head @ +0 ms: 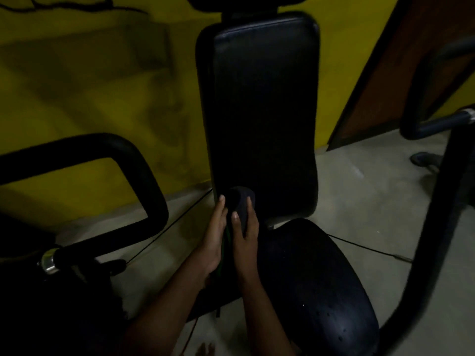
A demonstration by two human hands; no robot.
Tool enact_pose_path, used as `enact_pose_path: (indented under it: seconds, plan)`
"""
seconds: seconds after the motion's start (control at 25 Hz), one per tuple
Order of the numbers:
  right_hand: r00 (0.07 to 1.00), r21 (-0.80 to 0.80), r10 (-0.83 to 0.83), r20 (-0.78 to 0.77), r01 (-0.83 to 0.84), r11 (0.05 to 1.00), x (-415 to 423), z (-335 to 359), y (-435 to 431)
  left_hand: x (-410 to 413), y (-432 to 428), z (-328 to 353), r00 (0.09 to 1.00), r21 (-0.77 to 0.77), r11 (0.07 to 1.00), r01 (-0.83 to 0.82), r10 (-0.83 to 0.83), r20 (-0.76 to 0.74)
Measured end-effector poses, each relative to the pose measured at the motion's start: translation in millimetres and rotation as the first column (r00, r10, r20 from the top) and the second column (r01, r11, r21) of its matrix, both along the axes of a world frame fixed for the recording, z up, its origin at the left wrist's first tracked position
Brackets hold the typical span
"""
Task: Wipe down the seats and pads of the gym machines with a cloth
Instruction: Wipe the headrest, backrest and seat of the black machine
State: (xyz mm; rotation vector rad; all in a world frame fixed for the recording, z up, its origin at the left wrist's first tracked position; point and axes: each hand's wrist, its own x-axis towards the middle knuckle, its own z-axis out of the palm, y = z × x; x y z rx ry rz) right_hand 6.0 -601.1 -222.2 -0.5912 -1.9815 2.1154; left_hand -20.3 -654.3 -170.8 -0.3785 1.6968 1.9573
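Observation:
The tall black back pad [264,111] of a gym machine stands upright in the middle, with its black seat [316,286] below and to the right. A dark cloth [240,200] is bunched against the pad's lower left corner. My right hand [246,232] grips the cloth, thumb on its front and fingers over its right side. The straight fingers of my left hand [214,235] lie against the cloth's left side, at the pad's edge. A thin green strip [226,242] shows between the two hands. The light is dim.
A black padded handle loop [144,173] with a chrome end [48,260] juts in at the left. A black frame tube [434,227] rises at the right. Behind are a yellow wall [90,86] and a brown door [411,60]. The floor [359,188] is grey concrete, crossed by thin cables.

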Motion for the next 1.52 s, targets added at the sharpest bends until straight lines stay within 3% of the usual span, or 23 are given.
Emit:
enact_pose_path:
  seconds: [0.16, 0.28, 0.44, 0.56, 0.64, 0.72, 0.8, 0.88, 1.04, 1.12, 1.2, 1.28, 1.44, 1.52]
  plan:
    - [0.967, -0.168, -0.254, 0.009, 0.252, 0.953, -22.7, 10.4, 11.1, -36.9, 11.0, 29.6, 0.980, -0.208, 0.973, 0.096, -0.130, -0.154]
    - [0.901, -0.323, -0.433, 0.006, 0.412, 0.852, -55.3, 28.0, 23.5, -85.6, 14.3, 51.0, 0.929, -0.377, 0.923, -0.080, -0.068, -0.363]
    - [0.750, -0.344, -0.660, -0.050, 0.607, 0.716, -119.0, 76.3, 37.1, -149.7, 24.1, 86.1, 0.874, -0.310, 0.908, -0.283, 0.110, -0.474]
    - [0.585, -0.307, -0.791, -0.180, 0.731, 0.610, -168.6, 107.0, 34.2, -198.5, 22.8, 101.5, 0.818, -0.296, 0.920, -0.258, 0.044, -0.574]
    - [0.577, -0.130, -0.747, -0.329, 0.756, 0.641, -202.3, 119.5, 22.5, -219.0, 24.6, 98.8, 0.760, -0.200, 0.955, -0.219, 0.038, -0.649]
    - [0.680, 0.204, -0.613, -0.402, 0.719, 0.665, -232.1, 123.1, 9.4, -227.1, 26.0, 92.0, 0.760, -0.135, 0.968, -0.214, 0.077, -0.646]
    - [0.721, 0.434, -0.560, -0.407, 0.692, 0.576, -250.4, 106.5, 11.6, -234.0, 26.1, 81.5, 0.788, -0.101, 0.975, -0.197, 0.096, -0.609]
    - [0.676, 0.445, -0.620, -0.399, 0.734, 0.513, -255.5, 78.8, 31.7, -238.8, 25.8, 77.5, 0.788, -0.073, 0.979, -0.189, 0.107, -0.606]
    - [0.583, 0.289, -0.794, -0.171, 0.801, 0.525, -250.3, 59.1, 53.1, -241.3, 25.8, 76.8, 0.772, -0.027, 0.980, -0.196, 0.138, -0.621]
    - [0.647, 0.386, -0.685, -0.336, 0.758, 0.526, -249.0, 81.5, 37.3, -238.2, 27.0, 76.7, 0.764, -0.028, 0.979, -0.202, 0.139, -0.630]
    - [0.712, 0.538, -0.475, -0.516, 0.702, 0.467, -253.0, 97.9, 37.6, -238.2, 28.7, 77.2, 0.753, -0.015, 0.977, -0.215, 0.156, -0.639]
    - [0.696, 0.530, -0.475, -0.539, 0.718, 0.451, -261.5, 104.0, 65.3, -238.2, 28.5, 78.3, 0.749, 0.007, 0.975, -0.220, 0.174, -0.640]
    - [0.591, 0.361, -0.751, -0.295, 0.797, 0.485, -261.9, 59.9, 101.6, -236.5, 29.3, 77.3, 0.742, 0.005, 0.973, -0.229, 0.177, -0.646]
    - [0.578, 0.295, -0.809, -0.107, 0.795, 0.530, -247.2, 26.0, 102.8, -238.3, 27.6, 79.1, 0.748, -0.005, 0.976, -0.216, 0.162, -0.644]
